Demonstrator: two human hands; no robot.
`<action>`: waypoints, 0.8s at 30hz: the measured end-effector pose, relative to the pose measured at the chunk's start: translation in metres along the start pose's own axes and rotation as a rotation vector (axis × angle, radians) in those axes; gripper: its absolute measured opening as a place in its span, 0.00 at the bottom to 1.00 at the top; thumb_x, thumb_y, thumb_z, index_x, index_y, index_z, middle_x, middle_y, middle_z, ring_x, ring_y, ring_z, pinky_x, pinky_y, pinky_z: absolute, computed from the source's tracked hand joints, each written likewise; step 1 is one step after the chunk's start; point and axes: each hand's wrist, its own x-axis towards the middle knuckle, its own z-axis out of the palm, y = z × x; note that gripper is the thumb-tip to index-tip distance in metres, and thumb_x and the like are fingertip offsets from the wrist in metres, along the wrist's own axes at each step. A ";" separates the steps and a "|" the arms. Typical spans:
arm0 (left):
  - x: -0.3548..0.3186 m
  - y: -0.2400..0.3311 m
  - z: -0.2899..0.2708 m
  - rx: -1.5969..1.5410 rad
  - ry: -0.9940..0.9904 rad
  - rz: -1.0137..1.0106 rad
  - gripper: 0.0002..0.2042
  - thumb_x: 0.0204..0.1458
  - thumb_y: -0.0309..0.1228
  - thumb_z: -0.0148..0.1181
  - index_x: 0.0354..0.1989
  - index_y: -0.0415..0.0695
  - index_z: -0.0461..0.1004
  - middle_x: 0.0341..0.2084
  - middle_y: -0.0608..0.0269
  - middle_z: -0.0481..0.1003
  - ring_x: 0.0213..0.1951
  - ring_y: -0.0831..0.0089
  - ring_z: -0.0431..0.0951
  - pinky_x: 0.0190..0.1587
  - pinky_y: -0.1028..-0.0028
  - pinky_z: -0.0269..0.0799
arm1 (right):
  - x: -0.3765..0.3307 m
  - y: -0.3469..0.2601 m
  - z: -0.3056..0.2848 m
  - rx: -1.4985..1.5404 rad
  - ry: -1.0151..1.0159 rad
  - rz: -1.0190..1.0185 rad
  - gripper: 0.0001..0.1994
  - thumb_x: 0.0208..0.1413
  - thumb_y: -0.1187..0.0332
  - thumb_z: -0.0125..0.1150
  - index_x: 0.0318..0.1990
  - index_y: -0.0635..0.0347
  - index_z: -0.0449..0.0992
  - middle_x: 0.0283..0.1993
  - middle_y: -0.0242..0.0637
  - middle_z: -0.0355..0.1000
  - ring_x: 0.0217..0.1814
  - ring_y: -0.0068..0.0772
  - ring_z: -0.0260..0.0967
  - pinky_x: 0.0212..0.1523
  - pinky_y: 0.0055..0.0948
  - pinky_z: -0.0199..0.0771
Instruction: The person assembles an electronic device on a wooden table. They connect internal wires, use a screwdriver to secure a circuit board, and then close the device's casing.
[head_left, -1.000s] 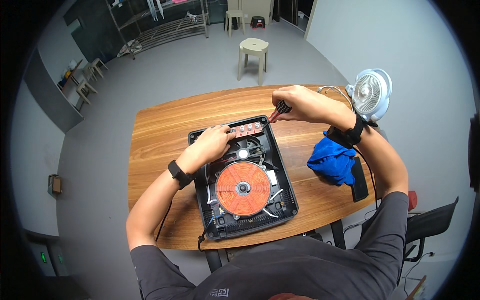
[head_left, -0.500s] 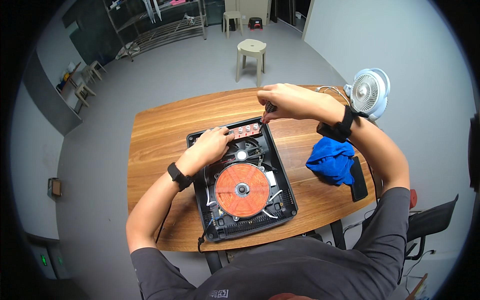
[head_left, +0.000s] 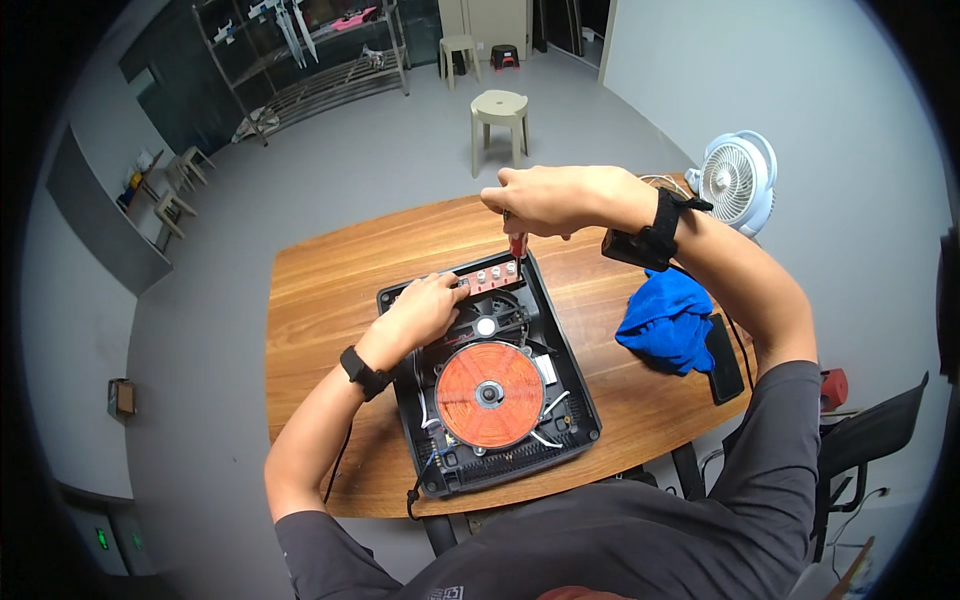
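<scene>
An opened induction cooker base (head_left: pixel 580 395) with a black housing lies on the table, its round copper-orange coil (head_left: pixel 465 405) nearest me. Above the coil sits a black cooling fan (head_left: pixel 487 327) with a pale hub. Along the far edge runs a narrow red circuit board (head_left: pixel 490 279) with several round white buttons. My left hand (head_left: pixel 418 312) presses its curled fingers on the board's left part, covering that end. In my right hand (head_left: pixel 560 203) a screwdriver (head_left: pixel 518 247) with a red and dark handle stands nearly upright, its tip at the board's right end.
The wooden table (head_left: pixel 330 265) carries a crumpled blue cloth (head_left: pixel 665 320) and a black flat device (head_left: pixel 725 358) to the right. A white fan (head_left: pixel 732 178) stands at the back right corner. Beyond the table is a beige stool (head_left: pixel 499 107); a black chair (head_left: pixel 880 425) stands at right.
My right hand has shifted left and turned the screwdriver more upright, with its red part now showing. My left hand stays on the board. The whole view has shifted slightly.
</scene>
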 end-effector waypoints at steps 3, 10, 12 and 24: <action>0.001 0.001 0.001 0.005 -0.001 0.001 0.22 0.55 0.28 0.64 0.60 0.43 0.77 0.57 0.51 0.75 0.56 0.51 0.77 0.60 0.57 0.73 | 0.002 0.008 0.016 -0.060 0.089 -0.040 0.16 0.72 0.61 0.52 0.48 0.69 0.73 0.32 0.47 0.80 0.29 0.46 0.82 0.29 0.40 0.83; 0.001 0.001 0.001 0.009 -0.011 -0.001 0.21 0.55 0.28 0.64 0.60 0.43 0.77 0.56 0.51 0.75 0.56 0.51 0.76 0.60 0.57 0.73 | -0.007 0.001 0.010 -0.055 0.110 0.099 0.20 0.71 0.57 0.51 0.42 0.72 0.68 0.31 0.54 0.79 0.34 0.60 0.79 0.37 0.50 0.80; 0.000 0.001 0.002 0.012 -0.013 -0.006 0.21 0.55 0.29 0.64 0.60 0.43 0.77 0.56 0.51 0.75 0.56 0.51 0.76 0.60 0.57 0.73 | -0.008 -0.006 0.002 -0.033 0.038 0.173 0.18 0.70 0.60 0.50 0.41 0.73 0.66 0.35 0.53 0.81 0.34 0.58 0.80 0.34 0.47 0.81; -0.002 0.004 0.000 0.011 -0.005 -0.007 0.21 0.56 0.29 0.63 0.59 0.43 0.77 0.56 0.51 0.75 0.56 0.50 0.76 0.61 0.57 0.73 | -0.004 -0.013 -0.009 0.157 -0.087 0.246 0.22 0.73 0.53 0.48 0.38 0.69 0.69 0.34 0.49 0.83 0.29 0.52 0.80 0.28 0.43 0.80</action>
